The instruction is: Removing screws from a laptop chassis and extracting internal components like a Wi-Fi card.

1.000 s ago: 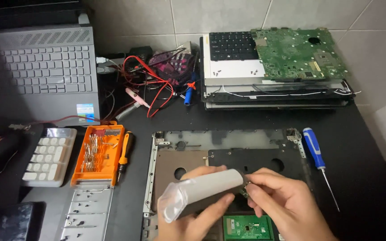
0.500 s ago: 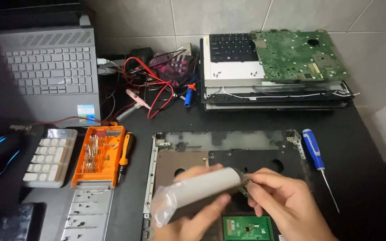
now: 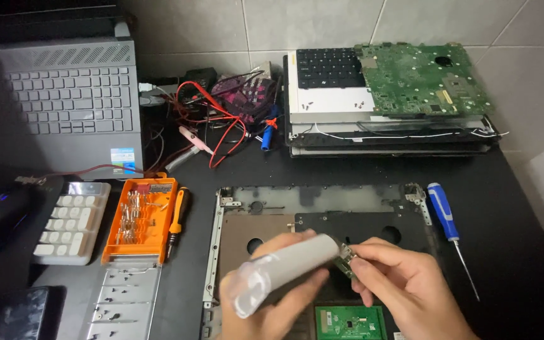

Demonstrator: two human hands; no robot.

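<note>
A dark worktable [image 3: 524, 208] is standing against a pale tiled wall, crowded with laptop parts. At the six o'clock edge of the scene, the person's left hand [image 3: 278, 308] is gripping a pale grey, translucent tube [image 3: 284, 271], fingers wrapped closed around its lower body. The tube is lying tilted, its crimped flat end pointing toward seven o'clock and its nozzle end toward two o'clock. The right hand [image 3: 404, 289] is pinching a small metal-and-green component [image 3: 345, 261] right at that nozzle, thumb and fingers closed narrowly on it. Both hands are hovering over an opened laptop base shell [image 3: 322, 208], with a green touchpad board [image 3: 349, 322] just below them.

Compared with half a second ago, the tube is sitting slightly steeper and the hands are staying in the same spot.

At three o'clock a blue-handled screwdriver [image 3: 443, 214] is lying; at nine o'clock an orange bit case [image 3: 138, 220].
</note>
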